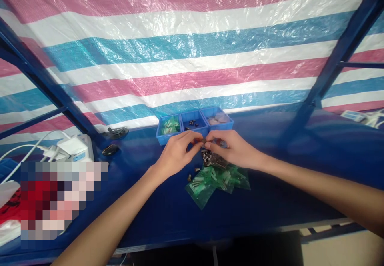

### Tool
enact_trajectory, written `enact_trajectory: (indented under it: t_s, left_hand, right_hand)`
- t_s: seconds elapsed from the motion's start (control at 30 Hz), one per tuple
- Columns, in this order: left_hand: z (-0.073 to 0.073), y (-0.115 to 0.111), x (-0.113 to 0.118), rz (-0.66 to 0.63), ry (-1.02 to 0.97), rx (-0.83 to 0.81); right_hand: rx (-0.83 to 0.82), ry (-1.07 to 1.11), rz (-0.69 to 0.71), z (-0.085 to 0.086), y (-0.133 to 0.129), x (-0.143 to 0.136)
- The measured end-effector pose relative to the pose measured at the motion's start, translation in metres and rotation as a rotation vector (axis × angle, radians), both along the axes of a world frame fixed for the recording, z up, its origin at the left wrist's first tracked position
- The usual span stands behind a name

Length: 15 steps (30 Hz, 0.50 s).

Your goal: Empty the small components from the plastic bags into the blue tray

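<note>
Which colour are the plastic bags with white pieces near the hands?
The plastic bags are translucent green, seen in the head view.

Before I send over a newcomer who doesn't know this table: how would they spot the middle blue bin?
Find the striped sheet behind the blue table. At its foot, beyond the left hand and right hand, stand three blue bins; take the middle bin. It holds small dark pieces, while the left bin holds green contents and the right bin pale contents.
</note>
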<state>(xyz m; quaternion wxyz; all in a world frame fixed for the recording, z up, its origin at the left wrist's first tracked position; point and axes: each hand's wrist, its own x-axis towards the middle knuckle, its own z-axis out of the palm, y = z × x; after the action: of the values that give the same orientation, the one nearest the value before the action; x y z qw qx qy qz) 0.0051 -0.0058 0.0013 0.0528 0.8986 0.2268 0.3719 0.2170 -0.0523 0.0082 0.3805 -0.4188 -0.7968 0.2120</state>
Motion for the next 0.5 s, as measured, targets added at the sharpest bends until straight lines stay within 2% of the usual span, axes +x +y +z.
enact_trajectory:
  t_s: [0.17, 0.5]
  left_hand:
    - [0.0017, -0.0014, 0.0016, -0.012, -0.018, -0.05]
    - [-0.0005, -0.002, 0.0008, -0.013, 0.065, -0.027]
  right_hand:
    - [0.123, -0.032, -0.049, -0.0001, 0.0002, -0.0002]
    - [0.145, -0.061, -0.079, -0.0033, -0.0009, -0.0018]
